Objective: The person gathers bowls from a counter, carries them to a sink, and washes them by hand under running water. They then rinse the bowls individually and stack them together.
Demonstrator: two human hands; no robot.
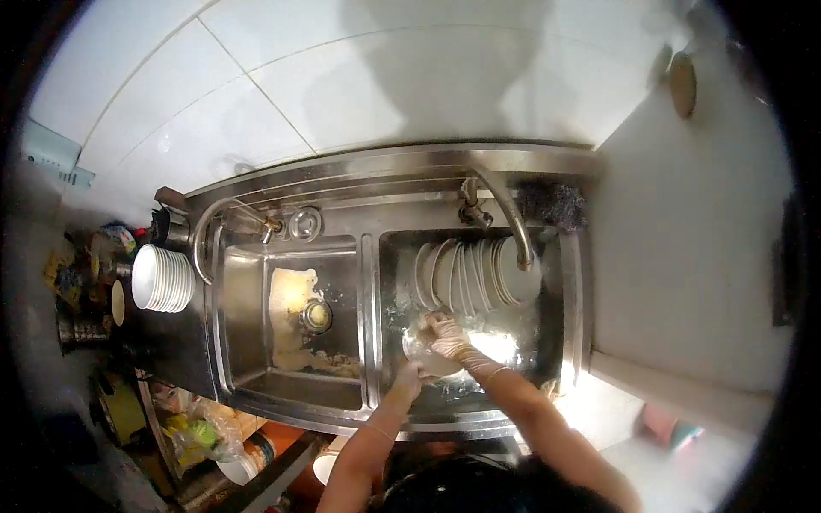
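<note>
In the right basin, my left hand [411,374] grips the near left edge of a white dish [438,366] low over the water. The fingers of my right hand [449,335], in a thin pale glove, are curled in at the dish's far side; I cannot tell what is inside them. Just beyond my hands, a row of white plates [466,275] leans on edge in the same basin. Wet glare covers the water right of the dish.
A curved faucet [506,205] hangs over the plates, and another faucet [205,235] arches at the left basin [244,295], where pale food scraps [291,291] surround the drain strainer [316,316]. Stacked white bowls [162,279] stand on the left counter. A dark scouring pad [554,205] sits at the back right.
</note>
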